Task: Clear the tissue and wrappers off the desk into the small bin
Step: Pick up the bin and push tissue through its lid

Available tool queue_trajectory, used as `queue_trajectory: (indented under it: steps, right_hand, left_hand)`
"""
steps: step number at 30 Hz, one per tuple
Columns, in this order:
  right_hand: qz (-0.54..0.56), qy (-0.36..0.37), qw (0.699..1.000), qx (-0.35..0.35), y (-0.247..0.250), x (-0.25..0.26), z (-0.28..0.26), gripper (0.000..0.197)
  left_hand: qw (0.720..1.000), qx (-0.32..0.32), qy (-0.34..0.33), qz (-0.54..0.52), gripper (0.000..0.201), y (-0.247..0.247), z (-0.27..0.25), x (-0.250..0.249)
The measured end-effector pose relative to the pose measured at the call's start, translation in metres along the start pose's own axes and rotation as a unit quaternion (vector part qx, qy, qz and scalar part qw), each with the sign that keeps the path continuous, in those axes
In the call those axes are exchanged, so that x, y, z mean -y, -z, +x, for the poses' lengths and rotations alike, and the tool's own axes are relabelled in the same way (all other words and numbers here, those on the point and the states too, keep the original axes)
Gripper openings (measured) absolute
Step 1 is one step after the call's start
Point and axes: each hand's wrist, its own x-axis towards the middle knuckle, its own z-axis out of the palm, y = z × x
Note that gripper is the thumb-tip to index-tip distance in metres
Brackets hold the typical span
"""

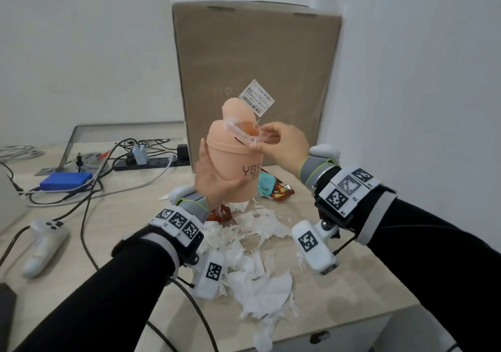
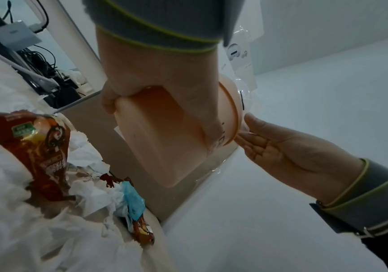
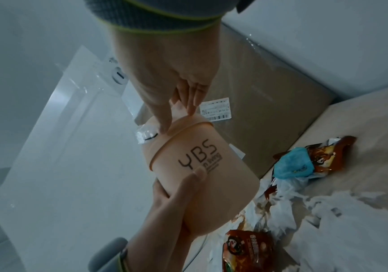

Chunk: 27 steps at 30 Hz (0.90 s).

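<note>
My left hand point(image 1: 214, 180) grips the small peach bin point(image 1: 235, 167) round its lower body and holds it lifted above the desk point(image 1: 122, 216). The bin is lettered YBS point(image 3: 197, 156), and its swing lid is tipped up. At the lid opening my right hand point(image 1: 282, 142) pinches a clear plastic wrapper point(image 1: 244, 132) that lies partly inside the bin. Torn white tissue point(image 1: 260, 278) is scattered over the desk under both wrists. A red-brown snack wrapper point(image 1: 279, 190) with a teal wrapper point(image 1: 265, 184) on it lies behind the bin. Another red wrapper point(image 1: 219, 213) lies below the bin.
A tall cardboard box point(image 1: 254, 80) stands behind the bin, against the right wall. At the left are a power strip point(image 1: 151, 161), tangled cables, a blue box point(image 1: 65, 182) and a white controller point(image 1: 43, 243). The desk's front edge point(image 1: 352, 322) is close.
</note>
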Motion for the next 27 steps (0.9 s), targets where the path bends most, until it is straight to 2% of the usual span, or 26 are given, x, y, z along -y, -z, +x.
queue_trajectory:
  steps: [4,7,9,10,12,14,16,17,20,24,27]
  right_hand:
    - [0.01,0.07,0.997,-0.023,-0.002,0.009,-0.006,0.022]
    - [0.027,0.064,0.998,-0.004,-0.001,0.012,-0.004,0.017]
    - [-0.036,0.039,0.997,0.056,0.004,0.013,0.004,0.017]
    - [-0.101,0.027,0.989,0.109,0.008,0.018,0.007,0.022]
    - [-0.192,-0.009,0.954,0.228,0.015,0.026,0.01,0.026]
    - [-0.238,-0.05,0.917,0.318,0.019,0.033,0.01,0.04]
    - [-0.272,-0.075,0.897,0.341,0.021,0.035,0.006,0.047]
    - [-0.262,-0.071,0.9,0.34,0.02,0.033,0.006,0.046]
    - [-0.205,-0.044,0.942,0.262,0.014,0.027,0.006,0.03]
    - [-0.236,-0.002,0.971,0.044,0.014,0.02,-0.001,0.021]
    - [-0.187,0.035,0.979,-0.067,0.017,0.022,-0.009,0.03]
  left_hand:
    - [0.999,0.019,-0.018,-0.032,0.144,0.002,-0.002,-0.008]
    - [0.997,0.042,-0.052,-0.026,0.142,0.006,-0.007,-0.012]
    - [0.995,0.057,-0.078,-0.01,0.143,0.009,-0.012,-0.015]
    - [0.994,0.059,-0.089,-0.002,0.143,0.01,-0.014,-0.017]
    - [0.992,0.058,-0.113,0.011,0.141,0.009,-0.019,-0.021]
    - [0.989,0.062,-0.13,0.034,0.139,0.008,-0.022,-0.024]
    - [0.987,0.077,-0.129,0.05,0.139,0.008,-0.024,-0.025]
    - [0.988,0.081,-0.122,0.045,0.141,0.009,-0.023,-0.024]
    - [0.992,0.075,-0.097,0.031,0.145,0.012,-0.018,-0.02]
    - [0.996,0.052,-0.064,0.039,0.147,0.014,-0.015,-0.019]
    - [0.997,0.041,-0.052,0.032,0.149,0.014,-0.013,-0.016]
